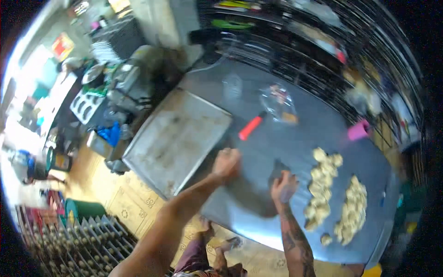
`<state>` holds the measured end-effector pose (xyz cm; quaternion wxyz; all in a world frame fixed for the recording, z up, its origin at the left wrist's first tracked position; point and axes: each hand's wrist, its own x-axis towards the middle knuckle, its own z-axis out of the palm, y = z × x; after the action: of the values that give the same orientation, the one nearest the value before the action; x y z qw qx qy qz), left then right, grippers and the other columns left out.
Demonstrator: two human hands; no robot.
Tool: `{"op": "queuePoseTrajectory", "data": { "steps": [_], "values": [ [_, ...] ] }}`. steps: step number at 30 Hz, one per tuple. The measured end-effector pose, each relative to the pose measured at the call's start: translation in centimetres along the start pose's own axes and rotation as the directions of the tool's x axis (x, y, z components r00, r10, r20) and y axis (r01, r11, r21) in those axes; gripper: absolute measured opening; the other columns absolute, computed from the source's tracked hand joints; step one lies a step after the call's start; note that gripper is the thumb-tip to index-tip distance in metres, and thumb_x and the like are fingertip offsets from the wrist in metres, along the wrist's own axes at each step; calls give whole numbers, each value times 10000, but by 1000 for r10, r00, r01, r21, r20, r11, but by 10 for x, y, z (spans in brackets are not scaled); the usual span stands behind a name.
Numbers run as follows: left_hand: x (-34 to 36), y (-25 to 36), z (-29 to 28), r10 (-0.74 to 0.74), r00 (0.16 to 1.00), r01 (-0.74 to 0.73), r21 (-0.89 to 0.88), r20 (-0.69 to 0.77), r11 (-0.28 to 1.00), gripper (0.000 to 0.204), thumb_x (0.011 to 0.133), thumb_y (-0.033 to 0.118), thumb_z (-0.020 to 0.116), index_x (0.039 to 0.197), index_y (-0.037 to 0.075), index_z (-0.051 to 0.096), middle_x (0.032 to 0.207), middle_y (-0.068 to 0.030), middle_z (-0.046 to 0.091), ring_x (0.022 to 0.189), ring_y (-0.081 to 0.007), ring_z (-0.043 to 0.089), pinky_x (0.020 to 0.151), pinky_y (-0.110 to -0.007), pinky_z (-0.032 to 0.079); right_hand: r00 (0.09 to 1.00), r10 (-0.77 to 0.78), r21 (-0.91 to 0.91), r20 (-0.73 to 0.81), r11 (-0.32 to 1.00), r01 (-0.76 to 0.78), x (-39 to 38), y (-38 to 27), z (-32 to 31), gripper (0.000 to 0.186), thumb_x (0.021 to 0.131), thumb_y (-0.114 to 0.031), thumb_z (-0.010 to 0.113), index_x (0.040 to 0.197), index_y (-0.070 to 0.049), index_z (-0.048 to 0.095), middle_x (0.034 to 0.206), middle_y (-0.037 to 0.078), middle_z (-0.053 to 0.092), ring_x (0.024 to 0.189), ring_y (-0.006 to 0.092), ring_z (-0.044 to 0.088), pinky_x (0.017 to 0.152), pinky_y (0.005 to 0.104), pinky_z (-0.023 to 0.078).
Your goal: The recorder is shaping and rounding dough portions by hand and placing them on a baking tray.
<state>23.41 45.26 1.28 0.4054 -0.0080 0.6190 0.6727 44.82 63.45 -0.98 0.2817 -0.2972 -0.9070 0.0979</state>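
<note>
My left hand (226, 164) is closed, just above the table beside the right edge of a stained metal baking tray (173, 134). What it holds, if anything, is hidden. My right hand (284, 185) has its fingers curled in over the grey table (258, 171), left of the dough; blur hides whatever is in it. Two long rows of pale dough pieces lie to the right, the nearer row (321, 189) and the farther-right row (352, 210). A single dough piece (326, 239) sits apart at their near end. Beyond my hands lies a red-handled tool (251, 128).
A clear plastic bag (279, 104) with small items and a see-through container (232, 86) are at the back of the table. A pink cylinder (358, 130) stands near the right edge. Dark shelving (277, 37) runs behind; a slatted rack (78, 244) is at lower left.
</note>
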Motion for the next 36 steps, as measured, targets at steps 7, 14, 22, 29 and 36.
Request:
{"op": "queuePoseTrajectory", "data": {
  "steps": [7,14,22,29,36],
  "values": [
    [-4,-28,-11,488,837,-427,855,248,296,146,922,189,582,993,66,554,987,-155,643,976,-344,593,870,-452,448,967,176,198,184,957,-211,-16,-37,0,280,843,-39,640,1119,-74,603,992,135,665,869,383,595,820,512,480],
    [51,-2,21,753,379,-605,760,538,-238,117,878,146,616,965,78,577,795,-105,612,767,-285,590,689,-409,450,990,137,-18,-29,990,-137,52,-17,28,278,790,-60,690,1062,-94,649,883,92,682,858,352,607,889,461,461],
    [1,-21,-13,468,839,-512,693,277,507,261,811,89,729,1037,64,603,884,-117,630,762,-334,617,663,-430,483,995,48,226,90,972,-67,38,-23,20,311,824,-36,690,1126,-71,626,963,68,666,837,299,604,824,421,477],
    [32,-31,40,629,621,-623,781,468,35,319,822,117,747,1098,73,593,981,-107,650,861,-322,620,776,-408,496,990,-68,178,126,983,45,99,-33,55,350,821,-73,720,1158,-75,626,961,76,640,874,298,591,829,418,477],
    [-18,21,25,626,683,-593,786,377,174,480,824,173,775,1270,110,611,1102,-83,664,925,-310,604,833,-425,487,964,229,441,134,858,-265,77,-35,2,428,844,-143,785,1231,-67,618,1149,84,592,956,287,591,878,425,499]
  ]
}}
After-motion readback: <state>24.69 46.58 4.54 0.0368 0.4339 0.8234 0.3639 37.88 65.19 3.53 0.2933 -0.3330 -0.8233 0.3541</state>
